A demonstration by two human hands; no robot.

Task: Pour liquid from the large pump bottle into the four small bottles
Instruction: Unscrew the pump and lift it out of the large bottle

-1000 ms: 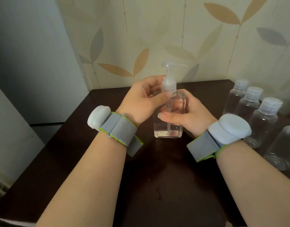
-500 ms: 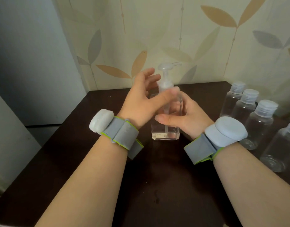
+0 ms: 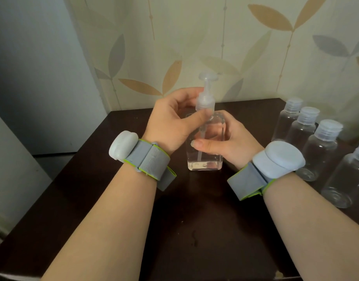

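A clear square pump bottle (image 3: 205, 159) stands upright on the dark table, with a shallow layer of clear liquid at its bottom. My left hand (image 3: 172, 122) pinches the pump's screw collar (image 3: 205, 103) between thumb and fingers. My right hand (image 3: 225, 140) wraps round the bottle's body from the right. To the right stand several small clear capped bottles in a row, the farthest (image 3: 289, 118), then (image 3: 302, 128), (image 3: 322, 151) and the nearest (image 3: 349, 175). All of them look empty.
The dark wooden table (image 3: 184, 230) sits in a corner against a leaf-patterned wall (image 3: 215, 47). Its left edge drops off beside a pale cabinet (image 3: 22, 78). Grey wristbands sit on both my wrists.
My left hand, whose fingers were spread away from the pump half a second ago, has closed back round the collar. The pump head has turned so its spout no longer points to the right.
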